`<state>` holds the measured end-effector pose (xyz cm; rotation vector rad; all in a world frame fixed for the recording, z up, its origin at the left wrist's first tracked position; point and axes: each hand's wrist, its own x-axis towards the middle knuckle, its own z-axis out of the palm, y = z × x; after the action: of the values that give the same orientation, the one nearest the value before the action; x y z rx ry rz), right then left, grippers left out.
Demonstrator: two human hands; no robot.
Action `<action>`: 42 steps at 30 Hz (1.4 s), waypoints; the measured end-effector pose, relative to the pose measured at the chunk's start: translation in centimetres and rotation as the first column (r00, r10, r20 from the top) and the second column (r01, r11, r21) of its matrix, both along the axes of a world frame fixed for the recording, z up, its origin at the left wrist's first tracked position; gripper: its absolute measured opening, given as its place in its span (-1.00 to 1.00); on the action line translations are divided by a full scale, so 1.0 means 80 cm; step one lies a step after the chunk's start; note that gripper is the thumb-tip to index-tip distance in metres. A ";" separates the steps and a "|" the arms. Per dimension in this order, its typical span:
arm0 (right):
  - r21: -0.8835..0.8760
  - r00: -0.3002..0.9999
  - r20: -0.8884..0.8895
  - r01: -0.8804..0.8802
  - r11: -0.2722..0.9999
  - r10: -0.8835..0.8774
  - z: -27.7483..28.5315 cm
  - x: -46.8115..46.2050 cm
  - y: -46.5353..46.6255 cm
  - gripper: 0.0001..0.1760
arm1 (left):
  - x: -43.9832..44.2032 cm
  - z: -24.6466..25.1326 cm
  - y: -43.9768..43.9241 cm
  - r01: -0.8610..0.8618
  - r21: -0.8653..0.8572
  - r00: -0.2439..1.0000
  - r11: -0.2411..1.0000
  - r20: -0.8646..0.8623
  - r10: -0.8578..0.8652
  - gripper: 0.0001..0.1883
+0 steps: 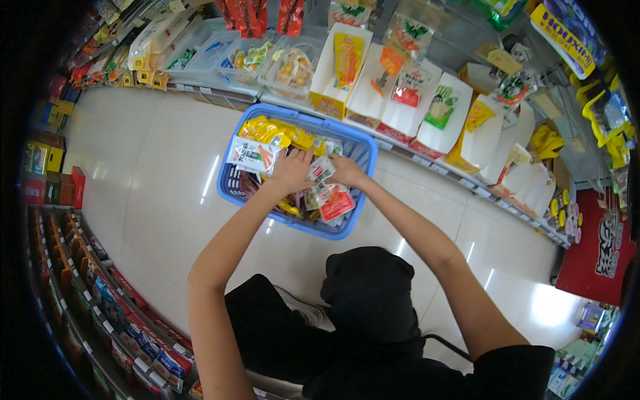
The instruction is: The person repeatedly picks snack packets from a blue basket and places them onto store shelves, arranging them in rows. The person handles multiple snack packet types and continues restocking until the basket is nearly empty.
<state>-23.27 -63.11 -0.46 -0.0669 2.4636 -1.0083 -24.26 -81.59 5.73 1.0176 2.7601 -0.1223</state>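
Observation:
A blue plastic shopping basket (298, 111) sits on the floor before me, filled with snack packets. My left hand (292, 170) reaches into it, fingers over the packets and thumb by the edge of a white-and-red packet (336, 201). Whether it grips anything is hidden. At the basket's right side, my right hand (347, 171) has its fingertips on the upper edge of that same packet. A white packet with an orange picture (250, 154) lies left of my left hand. Yellow packets (270, 131) are heaped along the basket's far side.
Beyond the basket runs a low shelf with open cardboard display boxes (367, 82) and clear plastic bins (295, 67) of packets. Shelves of boxed goods (125, 320) curve along the left. My knee (370, 290) is close behind the basket on the tiled floor (165, 200).

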 end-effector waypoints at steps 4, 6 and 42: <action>-0.310 0.980 0.156 0.166 0.936 -0.122 0.029 -0.018 0.024 -0.38 | -0.079 0.018 0.024 -0.177 0.018 0.925 0.984 0.343 0.160 -0.26; -0.486 0.963 0.155 0.268 0.831 -0.220 0.045 -0.025 0.040 -0.64 | -0.112 0.031 0.027 -0.390 0.340 0.803 0.856 0.581 0.135 -0.36; 0.515 0.843 -0.537 0.310 0.799 0.019 0.098 -0.177 0.283 -0.75 | -0.134 -0.049 0.358 0.149 0.415 0.986 0.898 0.013 -0.169 -0.70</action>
<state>-37.40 -40.48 7.36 0.0761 3.2270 -0.2318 -35.00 -52.99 1.80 1.3240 2.7129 0.4793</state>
